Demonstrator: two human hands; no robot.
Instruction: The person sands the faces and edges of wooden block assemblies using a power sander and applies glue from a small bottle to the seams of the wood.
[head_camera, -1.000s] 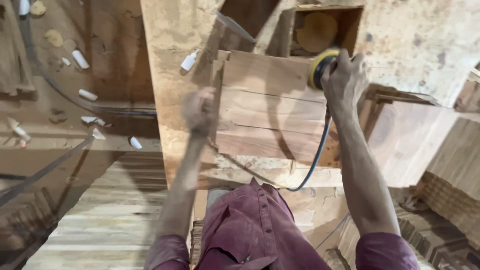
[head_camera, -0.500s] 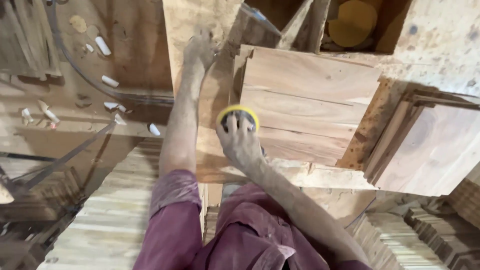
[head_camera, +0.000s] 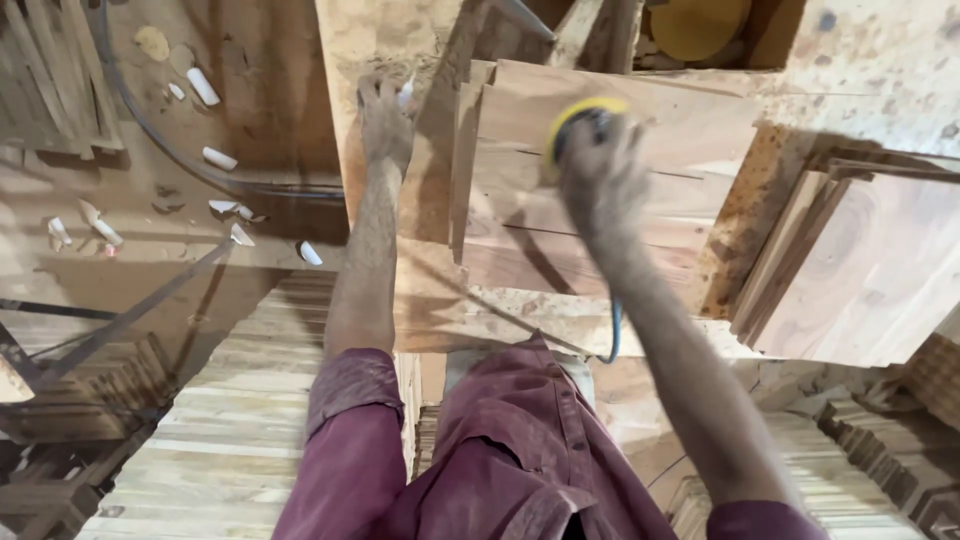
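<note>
Gripping a yellow sander (head_camera: 580, 120), the right hand (head_camera: 600, 175) presses it onto the wooden panel (head_camera: 620, 240).

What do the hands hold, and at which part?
The right hand grips a round yellow-edged sander from the top; the left hand presses on the workbench.

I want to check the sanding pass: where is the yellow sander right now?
In the head view, the yellow sander sits upper centre under the right hand, on the wooden panel, right of the left hand at the panel's left edge.
</note>
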